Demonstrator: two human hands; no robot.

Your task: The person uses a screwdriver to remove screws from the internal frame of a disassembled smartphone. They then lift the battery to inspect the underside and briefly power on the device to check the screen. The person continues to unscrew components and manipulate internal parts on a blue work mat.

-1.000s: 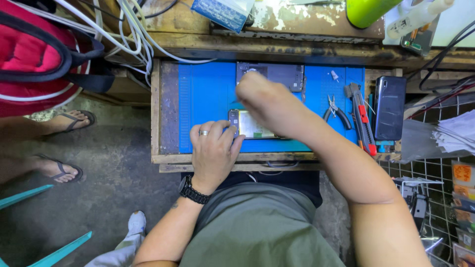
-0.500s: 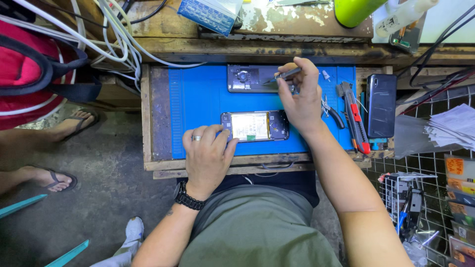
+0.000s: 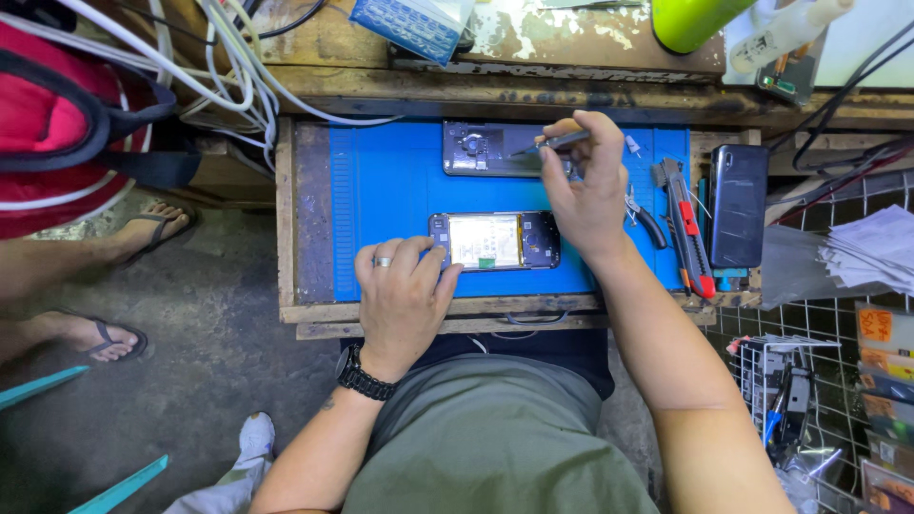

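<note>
The left hand (image 3: 402,290) rests palm down on the near edge of the blue work mat (image 3: 390,195), its fingers curled loosely and its fingertips touching the left end of an opened smartphone (image 3: 493,240) that lies flat with its insides showing; it pins the phone rather than grasping it. A ring sits on 1 finger and a black watch (image 3: 365,373) wraps the wrist. The right hand (image 3: 588,190) is raised over the far side of the mat, fingers pinched around a slim dark tool (image 3: 552,143), probably a screwdriver, though it is too small to be sure. The tool's tip points at a second dark phone part (image 3: 487,148), a back housing lying just beyond the opened smartphone and apart from it. To the right of that hand lie pliers (image 3: 647,221), a red and grey utility knife (image 3: 687,228) and another black phone (image 3: 737,205) at the mat's edge. White cables (image 3: 205,81) drape over the wooden bench at the far left.
</note>
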